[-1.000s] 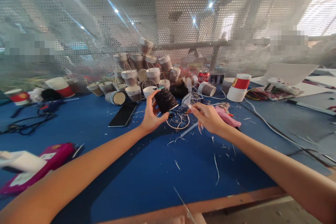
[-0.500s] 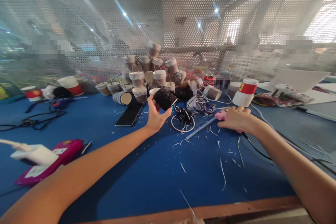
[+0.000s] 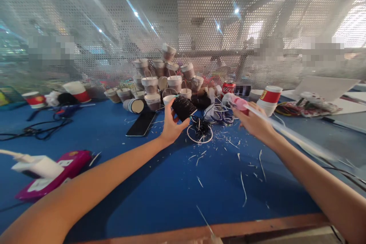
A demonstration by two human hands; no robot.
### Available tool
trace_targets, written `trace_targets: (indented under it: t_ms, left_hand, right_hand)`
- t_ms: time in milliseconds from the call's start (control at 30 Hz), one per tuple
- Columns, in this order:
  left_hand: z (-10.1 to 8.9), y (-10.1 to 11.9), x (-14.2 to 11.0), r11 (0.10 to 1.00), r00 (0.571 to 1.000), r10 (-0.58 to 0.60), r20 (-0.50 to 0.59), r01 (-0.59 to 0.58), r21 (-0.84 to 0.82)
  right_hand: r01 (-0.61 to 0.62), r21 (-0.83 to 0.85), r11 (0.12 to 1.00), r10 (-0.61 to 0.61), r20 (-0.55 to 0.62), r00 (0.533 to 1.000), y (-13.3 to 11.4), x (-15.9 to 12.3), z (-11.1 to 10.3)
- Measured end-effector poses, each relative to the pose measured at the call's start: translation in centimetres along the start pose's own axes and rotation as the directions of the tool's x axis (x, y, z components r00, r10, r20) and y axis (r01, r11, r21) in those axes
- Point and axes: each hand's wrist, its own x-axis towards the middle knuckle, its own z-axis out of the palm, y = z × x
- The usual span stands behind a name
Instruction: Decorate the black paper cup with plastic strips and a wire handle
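Observation:
My left hand point(image 3: 173, 127) grips a paper cup wrapped in black cord point(image 3: 184, 108), tilted above the table, thumb and fingers on either side of it. A pink glue gun point(image 3: 239, 103) is in my right hand point(image 3: 256, 122), raised off the table, its nozzle end toward the left. From it a long translucent glue stick point(image 3: 286, 127) runs back over my forearm, blurred by motion. Under the wrapped cup lie a tangle of black cord point(image 3: 201, 127) and a white cord loop point(image 3: 199, 142).
Behind stands a pile of small cord-wrapped buckets point(image 3: 150, 84). A phone point(image 3: 140, 124), a purple power strip point(image 3: 77, 159), stacked paper cups point(image 3: 270, 97) and a red can point(image 3: 228, 87) are around. White scraps point(image 3: 243, 188) litter the blue table. A perforated metal screen point(image 3: 211, 15) rises at the back.
My right hand has lifted the glue gun off the table and turned it, so the glue stick swings from lower left to the right. My left hand with the wrapped cup moved slightly right.

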Motion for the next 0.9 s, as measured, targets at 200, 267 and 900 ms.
trace_targets:
  t_ms: [200,267,900]
  left_hand:
    - [0.0,-0.1,-0.1,1.000,1.000,0.001,0.027,0.000,-0.020]
    - [0.0,0.0,-0.1,1.000,0.999,0.009,0.043,-0.008,-0.028]
    - [0.0,0.0,-0.3,0.997,0.992,0.075,0.100,-0.075,-0.005]
  right_hand:
    - [-0.231,0.746,0.625,0.038,0.266,0.963,-3.1,-1.9,1.0]
    - [-0.272,0.788,0.552,0.015,0.317,0.948,-3.6,-2.5,1.4]
    - [-0.339,0.726,0.598,-0.045,0.453,0.891,-4.4,-3.2,1.6]
